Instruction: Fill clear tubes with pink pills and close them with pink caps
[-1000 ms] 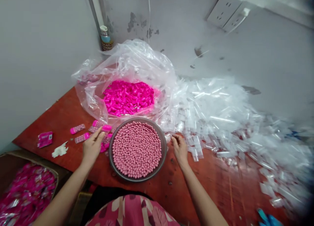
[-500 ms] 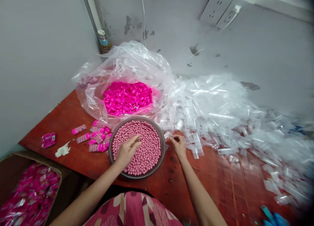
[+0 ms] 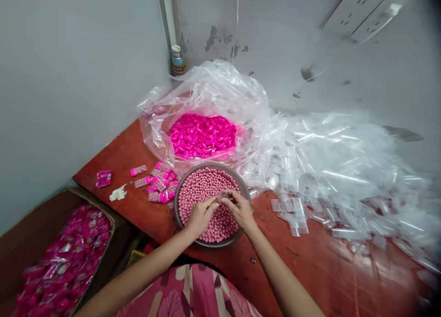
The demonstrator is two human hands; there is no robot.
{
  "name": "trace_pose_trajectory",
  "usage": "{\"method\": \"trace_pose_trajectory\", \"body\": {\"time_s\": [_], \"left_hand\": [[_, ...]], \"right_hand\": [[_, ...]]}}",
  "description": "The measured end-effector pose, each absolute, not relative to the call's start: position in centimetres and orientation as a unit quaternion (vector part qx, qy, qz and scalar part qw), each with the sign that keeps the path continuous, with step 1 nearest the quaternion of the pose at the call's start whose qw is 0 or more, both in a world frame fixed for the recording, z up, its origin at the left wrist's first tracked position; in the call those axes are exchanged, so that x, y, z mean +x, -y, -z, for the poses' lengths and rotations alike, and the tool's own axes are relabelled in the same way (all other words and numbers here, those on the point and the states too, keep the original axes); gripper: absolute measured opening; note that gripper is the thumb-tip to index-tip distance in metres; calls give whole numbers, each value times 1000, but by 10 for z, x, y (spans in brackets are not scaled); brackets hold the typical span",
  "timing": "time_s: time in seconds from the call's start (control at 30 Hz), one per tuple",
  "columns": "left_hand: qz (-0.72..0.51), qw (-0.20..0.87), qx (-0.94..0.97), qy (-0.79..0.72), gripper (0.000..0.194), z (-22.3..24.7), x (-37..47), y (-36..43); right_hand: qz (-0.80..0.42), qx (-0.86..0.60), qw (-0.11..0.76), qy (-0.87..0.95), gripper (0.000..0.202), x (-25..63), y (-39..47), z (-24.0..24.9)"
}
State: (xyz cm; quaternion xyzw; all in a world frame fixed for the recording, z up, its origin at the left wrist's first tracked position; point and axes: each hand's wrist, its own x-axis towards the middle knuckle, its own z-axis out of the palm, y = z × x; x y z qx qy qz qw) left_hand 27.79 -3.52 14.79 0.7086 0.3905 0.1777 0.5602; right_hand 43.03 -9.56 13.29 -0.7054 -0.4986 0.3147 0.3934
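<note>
A dark round bowl (image 3: 179, 216) full of pink beads (image 3: 196, 188) stands on the red-brown table. Above the beads, my right hand (image 3: 239, 209) pinches a small clear container (image 3: 225, 195). My left hand (image 3: 202, 214) meets it from the left, its thumb and fingers drawn together at the container's near end; whether it grips the container or something else is too small to tell. Behind the bowl, an open plastic bag (image 3: 220, 85) holds bright pink caps (image 3: 203, 135). Several bead-filled bottles with pink caps (image 3: 160, 183) lie left of the bowl.
Clear containers (image 3: 330, 161) are heaped along the wall to the right. A pink packet (image 3: 104, 178) and a white scrap (image 3: 118, 193) lie at the left. Below the table's left edge is a box of pink packets (image 3: 69, 257). A flask (image 3: 177, 57) stands in the back corner.
My right hand has come left from beside the bowl to over the beads with a clear container. My left hand has closed and met it. The view has shifted left.
</note>
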Motion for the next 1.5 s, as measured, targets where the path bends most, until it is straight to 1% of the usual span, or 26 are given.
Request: {"method": "trace_pose_trajectory", "body": {"time_s": [0.1,0.13,0.2,0.3,0.37,0.47,0.53,0.6,0.7,0.77,0.87,0.97,1.07,1.2,1.27,1.37,1.43,1.5], "left_hand": [[-195,554,673,-449,33,-132,249,22],[-200,552,663,-464,34,-128,240,18],[-212,548,648,-485,35,-122,224,11],[-230,534,642,-499,34,-121,208,2],[-239,515,650,-505,33,-123,204,-3],[-246,482,675,-502,30,-126,206,-7],[-238,480,691,-485,31,-127,213,-6],[-221,493,705,-459,31,-128,224,-4],[-203,530,701,-433,25,-128,241,2],[-204,568,673,-427,23,-127,250,5],[-206,630,621,-418,26,-125,256,6],[-189,677,590,-397,34,-125,258,4],[-176,675,618,-362,36,-131,259,1],[-167,640,683,-311,30,-138,259,-3],[-173,618,699,-315,29,-138,257,-5],[-194,593,695,-358,28,-135,252,-8],[-204,584,690,-375,26,-132,247,-12],[-210,585,687,-376,25,-131,242,-18]], "right_hand": [[-216,-742,213,598,21,439,68,-118],[-207,-738,177,617,21,441,59,-113],[-226,-719,152,640,20,437,44,-100],[-276,-681,159,659,16,417,30,-80],[-310,-662,179,658,16,404,28,-70],[-351,-653,231,630,19,395,35,-68],[-369,-650,264,610,19,394,43,-75],[-427,-630,327,560,19,394,51,-85],[-541,-569,459,415,20,392,60,-101],[-547,-566,496,365,21,393,64,-112],[-459,-621,472,425,29,404,68,-129],[-383,-628,435,520,38,422,70,-146],[-354,-585,391,617,32,433,70,-159],[-328,-546,342,691,29,433,69,-165],[-325,-543,334,698,29,429,67,-164],[-358,-553,342,670,32,430,58,-159],[-381,-582,358,623,34,436,43,-152],[-360,-639,349,583,28,447,19,-144]]}}
